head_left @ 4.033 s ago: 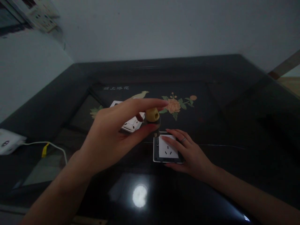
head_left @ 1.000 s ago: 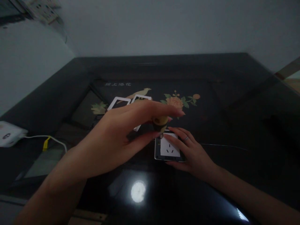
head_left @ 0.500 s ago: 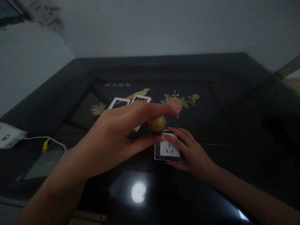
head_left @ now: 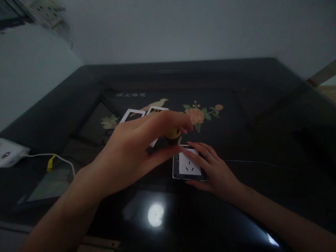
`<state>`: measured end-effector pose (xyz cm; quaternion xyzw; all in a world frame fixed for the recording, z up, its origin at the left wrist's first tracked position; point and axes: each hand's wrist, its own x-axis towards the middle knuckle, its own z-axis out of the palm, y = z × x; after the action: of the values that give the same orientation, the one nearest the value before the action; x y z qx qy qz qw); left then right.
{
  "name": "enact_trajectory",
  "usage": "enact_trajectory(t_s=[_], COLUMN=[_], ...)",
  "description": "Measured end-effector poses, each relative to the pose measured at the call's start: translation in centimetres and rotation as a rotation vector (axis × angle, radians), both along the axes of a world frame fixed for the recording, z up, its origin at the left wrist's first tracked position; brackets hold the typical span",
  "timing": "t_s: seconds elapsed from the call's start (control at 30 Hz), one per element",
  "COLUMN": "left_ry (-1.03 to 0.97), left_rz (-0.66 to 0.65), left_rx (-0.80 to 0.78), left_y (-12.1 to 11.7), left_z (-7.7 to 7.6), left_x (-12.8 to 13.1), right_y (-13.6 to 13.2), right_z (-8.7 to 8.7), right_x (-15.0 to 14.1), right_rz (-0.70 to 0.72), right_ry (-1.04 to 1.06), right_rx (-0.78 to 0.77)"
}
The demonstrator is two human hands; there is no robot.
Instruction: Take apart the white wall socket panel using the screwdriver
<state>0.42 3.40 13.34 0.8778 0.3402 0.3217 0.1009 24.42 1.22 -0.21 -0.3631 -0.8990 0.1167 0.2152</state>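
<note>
My left hand (head_left: 136, 147) is closed around a screwdriver (head_left: 173, 133) with a yellow and dark handle. Its shaft and tip are hidden behind my fingers, over the left side of a wall socket (head_left: 189, 164). The socket has a white face with three slots and a dark surround with a pale rim, and lies on the table. My right hand (head_left: 215, 171), with a ring on one finger, grips the socket from the right, fingers along the top and thumb at the lower edge. A small metal part, perhaps a screw, shows at the socket's left side.
Two white frames (head_left: 131, 112) lie beyond my left hand, partly covered by it. A white device (head_left: 10, 153) with a cable and yellow tag (head_left: 50, 163) sits at the left. The glossy black table (head_left: 236, 140) has printed flowers and a bird; walls stand behind it.
My left hand has turned and its index finger has curled further, so less of the screwdriver handle shows. My right hand and the socket have stayed in place.
</note>
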Motion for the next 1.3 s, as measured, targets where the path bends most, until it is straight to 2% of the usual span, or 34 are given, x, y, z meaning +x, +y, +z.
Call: enact_trajectory(t_s=[0.07,0.27,0.5,0.73,1.0,1.17,1.3], left_ry=[0.022,0.104,0.068,0.122,0.078,0.094,0.084], left_rz=[-0.014,-0.093,-0.001,-0.014,0.014,-0.033,-0.008], left_rx=[0.019,-0.066,0.163,0.013,0.125,-0.078,0.008], left_y=[0.0,-0.2,-0.1,-0.8,-0.8,-1.1,-1.0], left_z=[0.1,1.2,0.0,0.8,0.4,0.7,0.5], left_x=[0.0,-0.6,0.2,-0.1,0.8,0.4,0.7], right_y=[0.0,0.0,0.1,0.1,0.0,0.0,0.1], right_z=[0.1,0.1,0.0,-0.1,-0.1,-0.1,-0.1], right_x=[0.0,-0.1,-0.1,-0.1,-0.1,-0.1,-0.1], right_rz=[0.005,0.001,0.002,0.002,0.003,-0.005,-0.002], right_ry=[-0.001,-0.013,-0.01,-0.013,-0.002,-0.008,-0.001], right_rx=[0.013,0.003,0.018,0.02,0.028,0.025,0.046])
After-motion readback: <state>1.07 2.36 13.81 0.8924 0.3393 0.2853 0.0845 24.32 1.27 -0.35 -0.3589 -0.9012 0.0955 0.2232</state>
